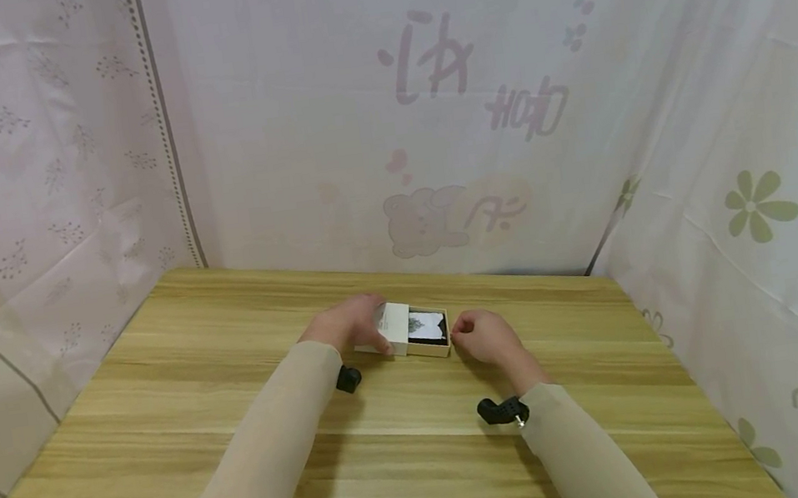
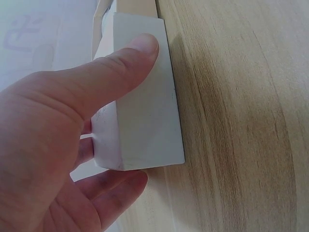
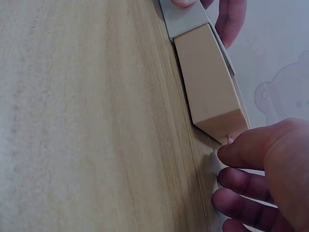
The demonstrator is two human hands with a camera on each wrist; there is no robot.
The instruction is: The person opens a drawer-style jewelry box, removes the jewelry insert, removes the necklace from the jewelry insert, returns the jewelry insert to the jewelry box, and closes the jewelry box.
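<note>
A small drawer-style box lies on the wooden table, its white sleeve (image 1: 397, 322) to the left and its tan inner tray (image 3: 207, 77) slid partly out to the right. Inside the tray, a white piece with a grey print (image 1: 422, 325) shows against something black. My left hand (image 1: 351, 322) grips the sleeve, thumb along its near side and fingers on the far side. At the tray's outer end my right hand (image 1: 488, 336) pinches a small pull tab (image 3: 230, 139) between thumb and forefinger; most of the tab is hidden. The right hand's other fingers are loosely curled.
The wooden table (image 1: 425, 447) has its back edge just beyond the box. Printed pale curtains (image 1: 292, 128) hang behind it and along both sides. Dark wrist-worn devices (image 1: 502, 411) sit at both wrists.
</note>
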